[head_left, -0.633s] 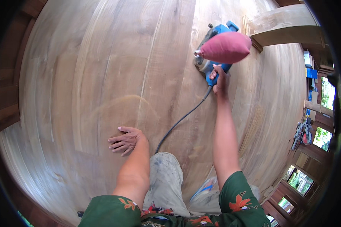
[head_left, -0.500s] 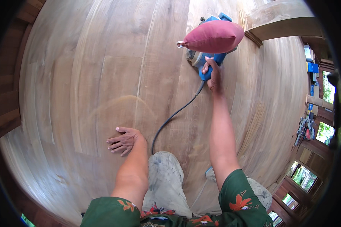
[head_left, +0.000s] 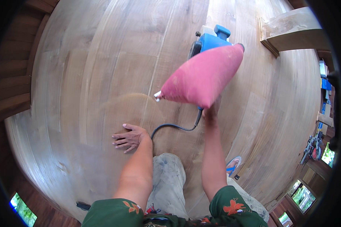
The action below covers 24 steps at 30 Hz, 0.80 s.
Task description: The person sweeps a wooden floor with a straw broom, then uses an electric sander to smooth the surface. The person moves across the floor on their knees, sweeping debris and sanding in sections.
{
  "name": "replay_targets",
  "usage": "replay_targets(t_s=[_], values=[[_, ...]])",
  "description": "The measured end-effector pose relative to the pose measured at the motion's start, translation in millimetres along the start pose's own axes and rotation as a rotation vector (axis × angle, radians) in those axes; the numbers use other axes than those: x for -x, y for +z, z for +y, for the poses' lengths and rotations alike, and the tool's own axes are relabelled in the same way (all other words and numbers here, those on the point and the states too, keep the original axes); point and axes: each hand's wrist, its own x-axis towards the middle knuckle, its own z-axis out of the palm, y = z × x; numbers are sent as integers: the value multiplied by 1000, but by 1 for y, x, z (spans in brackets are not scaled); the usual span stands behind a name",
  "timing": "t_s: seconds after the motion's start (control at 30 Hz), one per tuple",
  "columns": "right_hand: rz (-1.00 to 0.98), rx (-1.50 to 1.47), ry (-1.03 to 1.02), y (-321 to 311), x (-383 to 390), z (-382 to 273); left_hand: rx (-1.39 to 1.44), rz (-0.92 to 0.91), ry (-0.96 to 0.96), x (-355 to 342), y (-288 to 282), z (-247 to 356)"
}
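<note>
A blue belt sander [head_left: 212, 41] stands on the wooden plank floor [head_left: 102, 83] ahead of me, right of the middle. Its pink cloth dust bag [head_left: 204, 77] bulges toward me and covers much of the body and the rear handle. My right hand [head_left: 211, 112] is wrapped round that handle, partly hidden beneath the bag. From the handle a dark power cord [head_left: 174, 125] curves left and passes near my left wrist. My left hand [head_left: 130, 138] rests flat on the planks, fingers spread, holding nothing.
A wooden frame-like piece [head_left: 291, 24] juts in at the upper right. Dark wood panelling [head_left: 11, 79] lines the left side. Tools [head_left: 312, 148] and boxes lie along the right edge. My knee [head_left: 165, 170] is on the floor; a sandal [head_left: 234, 165] shows to its right.
My right hand has drawn the sander back toward me, and the dust bag has swung lower and tilted. The cord bends more sharply. My left hand still lies flat; the view has shifted slightly.
</note>
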Motion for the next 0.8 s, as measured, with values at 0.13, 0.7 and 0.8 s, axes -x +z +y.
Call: replay_targets(t_s=[0.13, 0.7, 0.8], values=[[-146, 232, -105, -27, 25, 26, 4, -17, -5, 2, -1, 3], [-150, 372, -242, 56, 33, 41, -62, -63, -28, 0, 5, 4], [-245, 345, -60, 86, 37, 38, -126, -10, -29, -2, 17, 1]])
